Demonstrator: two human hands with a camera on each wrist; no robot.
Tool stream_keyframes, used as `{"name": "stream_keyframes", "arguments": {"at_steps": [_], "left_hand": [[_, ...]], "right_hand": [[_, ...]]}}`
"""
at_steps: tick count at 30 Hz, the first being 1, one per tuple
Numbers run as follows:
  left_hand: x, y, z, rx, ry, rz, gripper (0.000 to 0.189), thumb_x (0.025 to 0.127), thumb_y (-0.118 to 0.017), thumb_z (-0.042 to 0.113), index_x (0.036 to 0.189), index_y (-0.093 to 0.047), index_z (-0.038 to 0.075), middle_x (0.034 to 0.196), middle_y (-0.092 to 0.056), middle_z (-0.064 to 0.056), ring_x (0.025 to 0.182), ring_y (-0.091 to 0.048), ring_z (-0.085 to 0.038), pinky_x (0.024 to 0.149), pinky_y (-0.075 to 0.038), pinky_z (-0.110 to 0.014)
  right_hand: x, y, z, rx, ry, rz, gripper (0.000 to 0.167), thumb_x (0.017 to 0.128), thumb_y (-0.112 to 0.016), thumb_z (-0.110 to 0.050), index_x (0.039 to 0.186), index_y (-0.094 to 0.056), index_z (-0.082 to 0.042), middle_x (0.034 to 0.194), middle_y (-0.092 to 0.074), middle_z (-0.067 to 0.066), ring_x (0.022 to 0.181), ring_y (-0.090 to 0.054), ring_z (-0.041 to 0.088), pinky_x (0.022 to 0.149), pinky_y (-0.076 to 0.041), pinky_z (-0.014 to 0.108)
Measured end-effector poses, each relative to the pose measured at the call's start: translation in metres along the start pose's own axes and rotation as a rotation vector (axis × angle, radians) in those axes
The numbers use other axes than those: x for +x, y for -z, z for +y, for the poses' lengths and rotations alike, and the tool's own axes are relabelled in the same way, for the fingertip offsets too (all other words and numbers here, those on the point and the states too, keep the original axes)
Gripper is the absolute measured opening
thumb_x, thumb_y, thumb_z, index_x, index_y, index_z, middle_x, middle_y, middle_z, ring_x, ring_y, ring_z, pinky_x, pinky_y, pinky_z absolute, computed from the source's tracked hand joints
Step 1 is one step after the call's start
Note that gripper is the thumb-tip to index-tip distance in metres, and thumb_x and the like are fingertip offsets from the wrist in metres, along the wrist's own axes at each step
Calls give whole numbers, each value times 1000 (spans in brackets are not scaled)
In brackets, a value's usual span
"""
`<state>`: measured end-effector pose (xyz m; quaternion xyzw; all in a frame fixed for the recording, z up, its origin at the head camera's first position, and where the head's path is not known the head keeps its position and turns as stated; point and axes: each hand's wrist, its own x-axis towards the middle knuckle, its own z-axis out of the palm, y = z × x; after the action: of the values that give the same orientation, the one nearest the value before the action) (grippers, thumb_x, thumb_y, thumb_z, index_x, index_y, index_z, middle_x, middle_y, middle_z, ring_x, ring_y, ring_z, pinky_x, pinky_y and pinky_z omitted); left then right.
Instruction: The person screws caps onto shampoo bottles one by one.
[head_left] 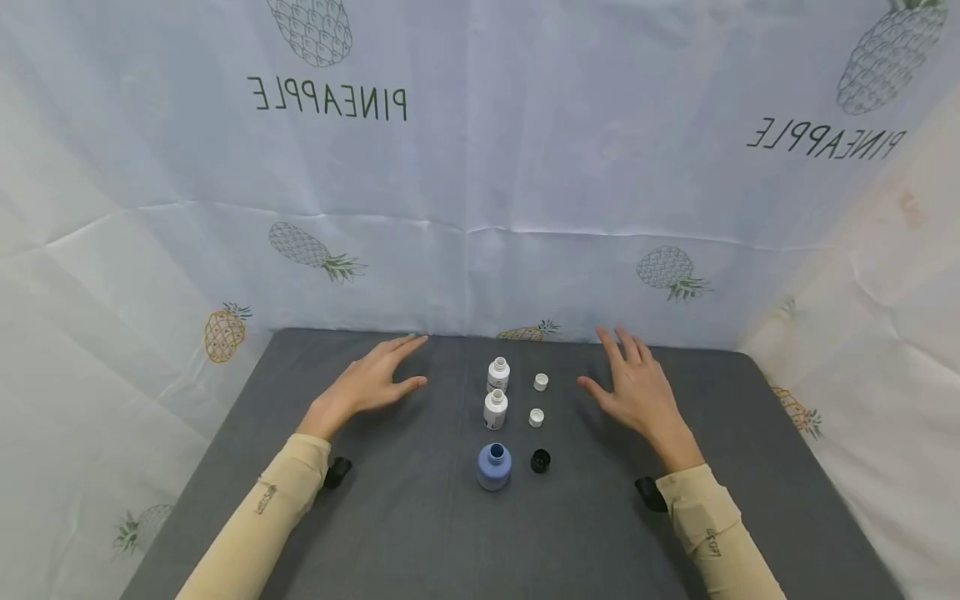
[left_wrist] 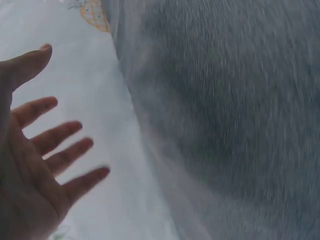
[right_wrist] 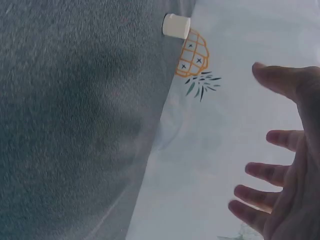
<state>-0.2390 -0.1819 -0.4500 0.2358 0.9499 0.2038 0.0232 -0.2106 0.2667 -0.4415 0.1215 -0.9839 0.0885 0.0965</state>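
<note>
Two small white bottles stand uncapped mid-table, the far bottle point(head_left: 498, 375) just behind the near bottle point(head_left: 495, 410). In front of them is a blue bottle point(head_left: 493, 468), its mouth also uncovered. To their right lie a white cap point(head_left: 541, 382), a second white cap point(head_left: 536, 417) and a black cap point(head_left: 540, 461). My left hand point(head_left: 369, 382) is held left of the bottles, fingers extended, holding nothing. Right of the caps, my right hand point(head_left: 636, 385) has its fingers spread and holds nothing. One white cap point(right_wrist: 176, 26) shows in the right wrist view.
The dark grey table point(head_left: 420, 533) carries the bottles and caps. A white curtain point(head_left: 465, 167) printed with pineapples hangs behind its far edge and along both sides. Beige sleeves cover both forearms, with a black wrist device point(head_left: 337, 472) by the left one.
</note>
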Motion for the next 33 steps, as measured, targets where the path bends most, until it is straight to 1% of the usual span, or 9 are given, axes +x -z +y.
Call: {"name": "stream_keyframes", "arguments": {"at_steps": [3,5,7,10,15,20,27,30,33], "left_hand": [[7,-6,2,-145,-60,9,67,107,-71,32,165,-47,11,167,-49,-22,151,-50,-48,115,-46,-78],[13,-10,5,-234,-104,4,60,106,-72,25,160,-52,6,162,-55,-22,146,-56,-48,116,-51,-70],[20,-14,8,-329,-132,-25,56,106,-72,19,156,-55,2,158,-59,-23,142,-60,-47,114,-57,-61],[31,-21,14,-438,-144,-97,52,106,-70,14,154,-56,-2,156,-60,-23,140,-63,-45,112,-60,-55],[53,-33,22,-454,-197,-200,48,108,-67,9,152,-55,-8,154,-61,-27,136,-67,-43,115,-58,-53],[71,-43,30,-455,-197,-264,49,107,-67,7,152,-54,-8,156,-59,-26,137,-67,-42,117,-58,-47],[85,-56,41,-506,-216,-288,52,106,-69,6,153,-53,-8,154,-60,-27,138,-66,-43,118,-57,-46],[90,-61,45,-508,-246,-279,53,105,-71,7,152,-54,-9,150,-63,-27,137,-66,-43,119,-57,-47],[95,-64,48,-502,-273,-258,52,103,-73,5,149,-57,-9,146,-67,-26,137,-67,-43,119,-57,-48]], "right_hand": [[2,-4,-1,84,16,12,86,103,-73,-44,169,-33,-6,167,-40,32,149,-42,60,116,-43,78],[5,-5,-3,158,21,6,81,103,-74,-39,166,-38,-4,164,-45,31,146,-45,59,116,-44,77],[8,-7,-5,233,27,-12,75,104,-74,-35,164,-42,-3,161,-50,30,145,-48,57,117,-43,76],[12,-11,-9,329,32,-60,69,106,-73,-32,162,-46,-3,159,-54,29,143,-53,54,114,-47,75],[21,-20,-14,489,44,-167,62,107,-71,-28,160,-49,-3,156,-57,29,138,-60,53,109,-55,68],[30,-28,-16,584,37,-258,58,108,-69,-22,158,-49,0,157,-56,30,138,-60,54,113,-55,66],[42,-44,-17,677,-3,-354,55,108,-68,-18,156,-51,2,149,-61,30,129,-68,47,103,-62,59],[45,-49,-19,682,-8,-372,55,106,-70,-17,154,-53,3,146,-63,29,126,-70,45,97,-64,55],[48,-53,-22,674,-16,-379,55,104,-72,-16,153,-54,3,144,-65,28,124,-70,44,98,-63,54]]}}
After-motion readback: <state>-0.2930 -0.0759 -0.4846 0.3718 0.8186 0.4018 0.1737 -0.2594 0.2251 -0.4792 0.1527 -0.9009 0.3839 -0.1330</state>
